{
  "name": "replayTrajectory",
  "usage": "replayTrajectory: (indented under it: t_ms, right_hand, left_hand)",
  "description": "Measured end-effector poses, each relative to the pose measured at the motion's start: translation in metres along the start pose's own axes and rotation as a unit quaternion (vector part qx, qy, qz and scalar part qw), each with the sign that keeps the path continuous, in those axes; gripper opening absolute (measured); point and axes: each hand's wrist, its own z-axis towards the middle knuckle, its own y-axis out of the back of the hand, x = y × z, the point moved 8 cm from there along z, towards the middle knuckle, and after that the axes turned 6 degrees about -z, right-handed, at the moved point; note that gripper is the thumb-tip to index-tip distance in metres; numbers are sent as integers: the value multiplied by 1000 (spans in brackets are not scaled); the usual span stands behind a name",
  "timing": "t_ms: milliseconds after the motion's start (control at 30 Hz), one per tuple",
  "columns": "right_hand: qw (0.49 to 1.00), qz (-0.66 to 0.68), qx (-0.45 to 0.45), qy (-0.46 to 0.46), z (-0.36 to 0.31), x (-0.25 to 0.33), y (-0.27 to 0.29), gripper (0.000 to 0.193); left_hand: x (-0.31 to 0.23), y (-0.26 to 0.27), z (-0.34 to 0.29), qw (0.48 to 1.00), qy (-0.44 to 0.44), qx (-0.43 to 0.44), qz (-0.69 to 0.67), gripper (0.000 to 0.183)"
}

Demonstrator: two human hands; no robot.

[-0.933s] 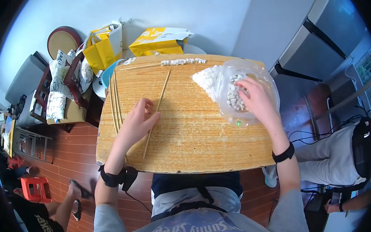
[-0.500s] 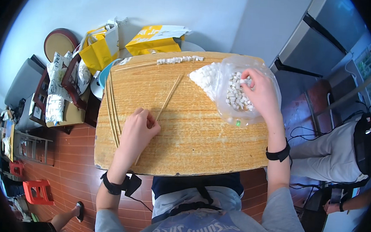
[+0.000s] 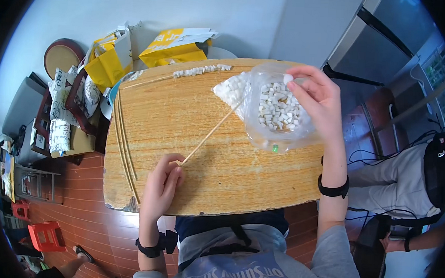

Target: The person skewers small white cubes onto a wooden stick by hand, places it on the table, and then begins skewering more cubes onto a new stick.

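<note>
A thin wooden skewer [image 3: 210, 134] is pinched at its near end by the closed left hand [image 3: 161, 186], slanting over the wooden table [image 3: 183, 106] toward a clear bag [image 3: 279, 112] of white cubes. One cube [image 3: 288, 79] is pinched by the right hand [image 3: 319, 99] above the bag.

Between your hands the wooden surface [image 3: 220, 174] lies bare, so a hand can cross its near half freely. A thin skewer [image 3: 210, 134] slants across the middle toward the clear bag of white cubes [image 3: 277, 112] filling the far right corner. More skewers [image 3: 122, 148] line the left edge, and a row of cubes [image 3: 201, 70] lines the far edge.
</note>
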Motion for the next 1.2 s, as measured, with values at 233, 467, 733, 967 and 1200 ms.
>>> replayTrajectory:
  t_ms: [233,467,733,967,1200]
  right_hand:
    - [978,183,62,-73,-12,-11,-28,18]
    - [912,346,130,-176,-19,-31,-54,24]
    - [910,355,110,-186,-15,-38,-49,24]
    - [925,323,106,-168,-15,-34,-45,25]
    - [940,286,114,-148,-16,-27,-44,25]
  left_hand:
    - [-19,-2,-11,983,-86,-120,109,20]
    - [-30,-2,-12,969,-134,-135,158,21]
    - [-36,-9,-8,964,-119,-110,210,23]
    - [-34,-6,-7,966,-130,-123,185,24]
    - [-35,-7,-6,966,-120,-125,194,23]
